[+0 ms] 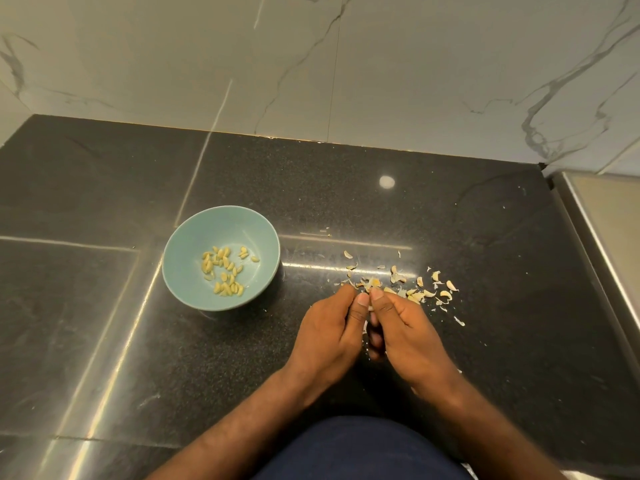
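Just below the middle of the frame, the left hand (330, 329) and the right hand (407, 327) meet thumb to thumb over the black speckled stone surface (485, 237). The grip of each closes on the same small pale clove with papery skin (373, 283), garlic by the look of it, pinched at the thumb tips. The thumbs hide most of it, so how much skin it carries cannot be told. To the left of the hands sits the round pale blue-green ceramic bowl (199, 233), with a scatter of peeled yellow cloves (225, 270) on its floor. To the right of the hands lies a loose litter of dry whitish skins and pieces (420, 289). The likeliest slip, I judge, is the clove itself: it is small and smooth, and squeezed too hard it could shoot out from between the thumbs, skid across the polished surface or land among the skins, where it would be hard to pick out. A nail driven too deep would gouge the flesh. Flakes clinging to the fingers could also ride into the bowl with the peeled clove.
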Available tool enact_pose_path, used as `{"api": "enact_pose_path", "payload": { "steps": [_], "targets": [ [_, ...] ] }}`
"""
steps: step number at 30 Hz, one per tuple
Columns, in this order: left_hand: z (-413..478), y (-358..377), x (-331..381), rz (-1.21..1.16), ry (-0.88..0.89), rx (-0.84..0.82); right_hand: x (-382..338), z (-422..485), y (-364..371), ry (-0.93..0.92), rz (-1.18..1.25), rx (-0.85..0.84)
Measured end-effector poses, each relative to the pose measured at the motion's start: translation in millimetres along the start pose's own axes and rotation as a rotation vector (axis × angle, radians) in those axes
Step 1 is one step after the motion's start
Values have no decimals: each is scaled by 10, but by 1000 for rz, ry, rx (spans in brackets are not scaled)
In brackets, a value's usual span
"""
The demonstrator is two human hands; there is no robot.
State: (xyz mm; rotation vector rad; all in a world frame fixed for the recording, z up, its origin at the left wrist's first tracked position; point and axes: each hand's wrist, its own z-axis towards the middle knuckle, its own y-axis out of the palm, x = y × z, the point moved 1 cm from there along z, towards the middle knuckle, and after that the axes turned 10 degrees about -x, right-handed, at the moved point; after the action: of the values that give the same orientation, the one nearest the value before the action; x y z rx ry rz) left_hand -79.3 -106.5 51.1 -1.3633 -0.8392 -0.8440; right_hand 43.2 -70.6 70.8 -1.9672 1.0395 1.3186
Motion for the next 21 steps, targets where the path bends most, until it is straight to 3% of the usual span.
{"api": "enact_pose_path", "payload": {
  "steps": [4,8,16,21],
  "targets": [
    [-38,14,7,-33,43,-55,3,-25,48,32,110,-35],
    [-25,47,38,-210,-2,-31,-7,-17,76,-39,50,-25],
    [68,-127,344,-747,-351,-291,69,-32,-151,-627,-819,202],
    [64,-105,484,-918,-429,-299,144,-1,-226,-639,-897,298]
  ]
}}
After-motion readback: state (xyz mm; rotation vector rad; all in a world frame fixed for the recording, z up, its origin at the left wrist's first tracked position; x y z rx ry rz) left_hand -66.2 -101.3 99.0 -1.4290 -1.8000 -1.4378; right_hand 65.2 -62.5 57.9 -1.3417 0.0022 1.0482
